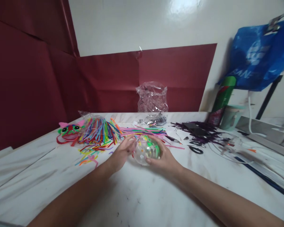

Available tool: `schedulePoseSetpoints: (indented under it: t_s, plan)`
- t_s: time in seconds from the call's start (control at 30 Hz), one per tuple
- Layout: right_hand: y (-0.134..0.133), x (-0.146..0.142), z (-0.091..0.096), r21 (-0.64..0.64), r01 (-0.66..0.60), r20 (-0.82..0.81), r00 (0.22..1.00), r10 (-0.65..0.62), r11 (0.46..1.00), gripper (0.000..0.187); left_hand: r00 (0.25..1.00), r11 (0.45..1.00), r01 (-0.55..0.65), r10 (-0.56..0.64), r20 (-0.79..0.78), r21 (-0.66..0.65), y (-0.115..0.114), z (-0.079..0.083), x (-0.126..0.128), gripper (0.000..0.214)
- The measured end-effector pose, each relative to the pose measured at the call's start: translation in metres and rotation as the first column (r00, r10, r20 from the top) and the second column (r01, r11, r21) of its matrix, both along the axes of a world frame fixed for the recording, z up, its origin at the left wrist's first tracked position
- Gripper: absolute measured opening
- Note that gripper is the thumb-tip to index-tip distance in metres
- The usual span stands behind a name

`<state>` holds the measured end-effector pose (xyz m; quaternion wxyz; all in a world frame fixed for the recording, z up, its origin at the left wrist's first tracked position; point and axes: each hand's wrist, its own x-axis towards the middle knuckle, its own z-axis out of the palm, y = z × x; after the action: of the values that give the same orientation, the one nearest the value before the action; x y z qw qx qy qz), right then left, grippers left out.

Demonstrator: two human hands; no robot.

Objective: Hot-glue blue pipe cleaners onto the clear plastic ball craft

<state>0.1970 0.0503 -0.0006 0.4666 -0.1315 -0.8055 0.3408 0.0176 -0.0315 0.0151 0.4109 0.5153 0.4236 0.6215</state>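
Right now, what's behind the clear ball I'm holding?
Behind the clear ball lie pipe cleaners, and farther back a clear plastic bag. Whatever the ball and your hands cover can't be made out.

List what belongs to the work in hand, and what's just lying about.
Likely part of the work:
clear ball, between left hand and right hand
coloured strips
scissors, perhaps

Apparently just lying about:
dark flat device
pale green cup
blue bag, hanging

I see a left hand (119,154) and right hand (166,159), bare, mid-frame; the left forearm (78,192) and right forearm (210,188), slim, are bare to the frame's lower edge.
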Motion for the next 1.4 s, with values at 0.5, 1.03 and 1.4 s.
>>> schedulePoseSetpoints:
  t_s: [0.5, 1.03, 1.4]
  plan:
    - [0.003, 0.005, 0.005, 0.052, -0.113, 0.125, 0.987, 0.105, 0.992, 0.107, 0.884, 0.970, -0.006, 0.118, -0.453, 0.242, -0.011, 0.000, 0.001, 0.096]
    - [0.007, 0.006, 0.001, 0.001, -0.148, 0.097, 0.984, 0.147, 0.989, 0.097, 0.803, 0.960, -0.016, 0.180, -0.569, 0.281, -0.007, -0.005, -0.004, 0.101]
    - [0.006, 0.003, 0.002, -0.287, -0.303, -0.013, 0.950, 0.312, 0.909, 0.113, 0.893, 0.968, -0.077, 0.173, -0.416, 0.239, -0.007, 0.001, -0.002, 0.096]
